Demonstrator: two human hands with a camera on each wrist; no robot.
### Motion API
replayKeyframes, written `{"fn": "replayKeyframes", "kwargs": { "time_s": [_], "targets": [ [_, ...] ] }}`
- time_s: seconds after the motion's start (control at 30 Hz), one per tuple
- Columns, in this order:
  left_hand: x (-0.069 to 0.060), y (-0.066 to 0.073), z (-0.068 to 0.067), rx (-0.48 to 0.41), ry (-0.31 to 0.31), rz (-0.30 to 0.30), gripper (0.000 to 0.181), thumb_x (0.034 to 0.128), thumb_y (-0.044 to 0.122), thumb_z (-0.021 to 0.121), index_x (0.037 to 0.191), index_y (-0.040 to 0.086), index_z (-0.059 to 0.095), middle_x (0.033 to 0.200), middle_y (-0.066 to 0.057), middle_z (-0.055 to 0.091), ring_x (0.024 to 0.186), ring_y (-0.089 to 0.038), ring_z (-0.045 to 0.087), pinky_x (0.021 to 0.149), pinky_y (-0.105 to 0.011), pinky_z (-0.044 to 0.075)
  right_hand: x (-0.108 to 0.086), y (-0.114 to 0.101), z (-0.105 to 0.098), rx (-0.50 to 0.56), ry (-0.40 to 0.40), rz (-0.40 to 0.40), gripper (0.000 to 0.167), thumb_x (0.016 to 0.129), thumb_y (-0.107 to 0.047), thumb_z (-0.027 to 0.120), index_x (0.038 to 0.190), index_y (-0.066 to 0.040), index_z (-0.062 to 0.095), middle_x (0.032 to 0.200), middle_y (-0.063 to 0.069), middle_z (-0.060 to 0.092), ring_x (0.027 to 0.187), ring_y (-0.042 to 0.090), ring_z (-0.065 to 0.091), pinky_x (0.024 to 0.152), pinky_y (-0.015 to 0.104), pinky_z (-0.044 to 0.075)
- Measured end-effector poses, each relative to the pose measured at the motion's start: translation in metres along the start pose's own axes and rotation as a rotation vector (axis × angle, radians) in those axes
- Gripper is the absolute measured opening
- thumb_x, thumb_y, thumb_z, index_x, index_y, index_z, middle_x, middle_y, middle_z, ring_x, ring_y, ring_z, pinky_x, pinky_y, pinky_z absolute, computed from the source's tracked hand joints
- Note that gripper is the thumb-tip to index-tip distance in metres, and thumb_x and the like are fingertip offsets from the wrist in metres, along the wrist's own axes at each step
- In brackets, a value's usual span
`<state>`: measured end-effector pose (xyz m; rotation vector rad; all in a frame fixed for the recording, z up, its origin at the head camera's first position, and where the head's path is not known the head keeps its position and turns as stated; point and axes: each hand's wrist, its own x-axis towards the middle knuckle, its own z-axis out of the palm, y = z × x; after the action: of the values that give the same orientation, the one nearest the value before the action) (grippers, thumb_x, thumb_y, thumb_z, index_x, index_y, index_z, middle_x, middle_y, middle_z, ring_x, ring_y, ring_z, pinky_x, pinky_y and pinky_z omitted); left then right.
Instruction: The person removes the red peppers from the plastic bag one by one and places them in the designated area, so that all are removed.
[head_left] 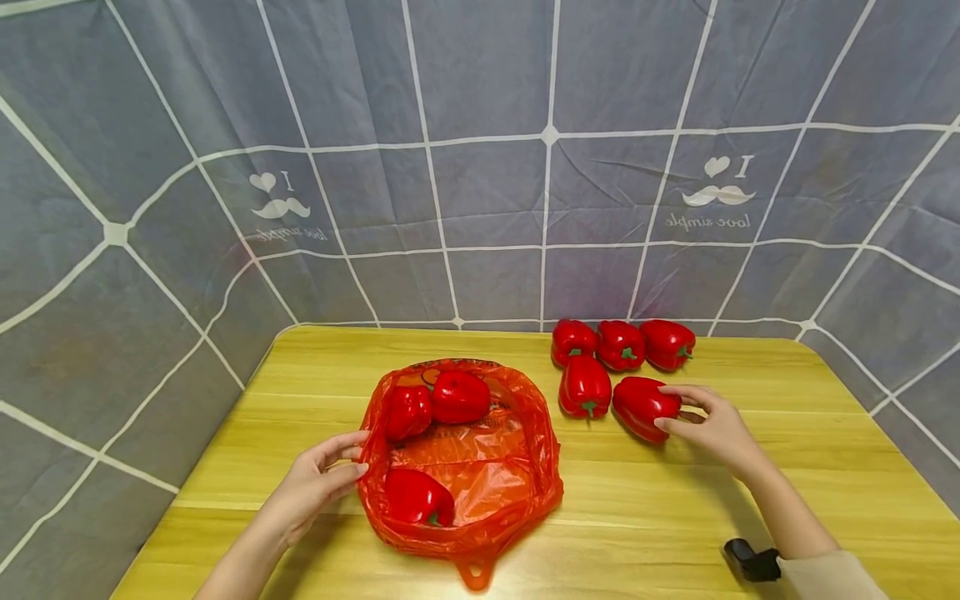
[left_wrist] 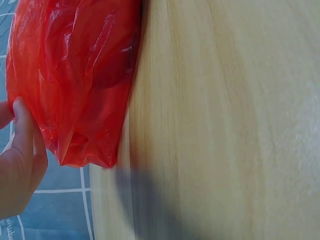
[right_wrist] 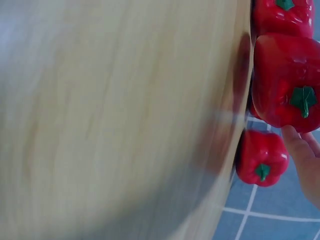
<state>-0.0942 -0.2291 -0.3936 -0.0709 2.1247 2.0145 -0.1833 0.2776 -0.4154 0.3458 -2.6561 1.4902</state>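
In the head view, a red plastic bag (head_left: 474, 467) lies wide-mouthed on the table, with three red bell peppers inside, one of them the front bell pepper (head_left: 420, 497). My left hand (head_left: 311, 479) holds the bag's left rim between thumb and fingers; the left wrist view shows the thumb against the bag's outer side (left_wrist: 75, 85). To the right, my right hand (head_left: 708, 425) grips a red bell pepper (head_left: 641, 407) near its stem end. In the right wrist view that bell pepper (right_wrist: 285, 75) shows its green stem, with the thumb at its edge.
Several more red bell peppers stand close together near the back edge, among them the rightmost one (head_left: 667, 343) and a nearer one (head_left: 585, 386). A grey tiled-pattern cloth (head_left: 487, 192) hangs behind the wooden table (head_left: 630, 517). A black strap piece (head_left: 750, 560) is at the right wrist.
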Motion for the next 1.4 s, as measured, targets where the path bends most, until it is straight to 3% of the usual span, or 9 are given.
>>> {"fn": "replayKeyframes", "kwargs": {
  "time_s": [0.1, 0.3, 0.57, 0.83, 1.03, 1.23, 1.4],
  "targets": [
    [0.000, 0.000, 0.000, 0.001, -0.006, 0.004, 0.055, 0.0870, 0.000, 0.058, 0.134, -0.014, 0.033, 0.101, -0.006, 0.051, 0.085, -0.006, 0.059, 0.079, -0.023, 0.052, 0.004, 0.002, 0.002, -0.018, -0.003, 0.004, 0.048, 0.080, -0.015, 0.074, 0.121, 0.004, 0.057, 0.121, 0.016, 0.051, 0.099, 0.000, 0.050, 0.081, 0.016, 0.049],
    [0.001, 0.001, 0.000, 0.003, -0.003, -0.001, 0.055, 0.0873, 0.000, 0.057, 0.135, -0.013, 0.034, 0.102, -0.007, 0.051, 0.086, -0.007, 0.059, 0.080, -0.024, 0.051, 0.009, 0.000, 0.003, -0.038, 0.003, 0.043, 0.050, 0.081, -0.016, 0.073, 0.123, 0.003, 0.056, 0.124, 0.021, 0.050, 0.109, 0.029, 0.046, 0.082, 0.019, 0.050],
    [0.001, 0.002, 0.000, 0.009, -0.006, 0.002, 0.054, 0.0878, 0.000, 0.057, 0.135, -0.013, 0.034, 0.103, -0.008, 0.051, 0.086, -0.007, 0.059, 0.079, -0.024, 0.052, 0.019, 0.002, 0.008, -0.041, 0.030, 0.076, 0.050, 0.082, -0.020, 0.072, 0.124, 0.002, 0.055, 0.125, 0.021, 0.049, 0.106, 0.029, 0.046, 0.078, 0.008, 0.044],
    [0.001, 0.001, -0.001, -0.001, -0.013, 0.009, 0.055, 0.0873, 0.001, 0.058, 0.134, -0.015, 0.033, 0.102, -0.006, 0.052, 0.086, -0.007, 0.059, 0.080, -0.024, 0.052, 0.024, 0.001, 0.011, -0.018, 0.029, 0.095, 0.051, 0.083, -0.019, 0.071, 0.125, 0.004, 0.053, 0.129, 0.024, 0.046, 0.109, 0.038, 0.048, 0.079, 0.012, 0.046],
    [0.000, -0.001, -0.001, -0.007, -0.016, 0.015, 0.055, 0.0870, 0.001, 0.059, 0.133, -0.015, 0.033, 0.100, -0.004, 0.052, 0.085, -0.006, 0.060, 0.078, -0.024, 0.052, 0.025, 0.002, 0.012, -0.013, 0.014, 0.127, 0.054, 0.084, -0.024, 0.070, 0.128, 0.002, 0.051, 0.133, 0.025, 0.042, 0.110, 0.044, 0.050, 0.080, 0.024, 0.048],
    [0.000, -0.001, -0.002, -0.007, -0.024, 0.017, 0.056, 0.0874, 0.002, 0.059, 0.133, -0.015, 0.033, 0.101, -0.004, 0.052, 0.085, -0.007, 0.060, 0.078, -0.024, 0.053, 0.027, 0.005, 0.013, 0.005, 0.016, 0.142, 0.055, 0.083, -0.026, 0.071, 0.128, 0.000, 0.052, 0.134, 0.022, 0.042, 0.112, 0.040, 0.048, 0.077, 0.012, 0.043],
    [0.000, -0.002, -0.003, -0.006, -0.028, 0.018, 0.056, 0.0878, 0.002, 0.059, 0.134, -0.015, 0.032, 0.101, -0.005, 0.052, 0.086, -0.006, 0.060, 0.078, -0.024, 0.052, 0.028, 0.004, 0.014, 0.011, 0.016, 0.137, 0.054, 0.084, -0.024, 0.070, 0.129, 0.001, 0.052, 0.134, 0.022, 0.041, 0.113, 0.039, 0.047, 0.076, 0.011, 0.043]
  ]
}}
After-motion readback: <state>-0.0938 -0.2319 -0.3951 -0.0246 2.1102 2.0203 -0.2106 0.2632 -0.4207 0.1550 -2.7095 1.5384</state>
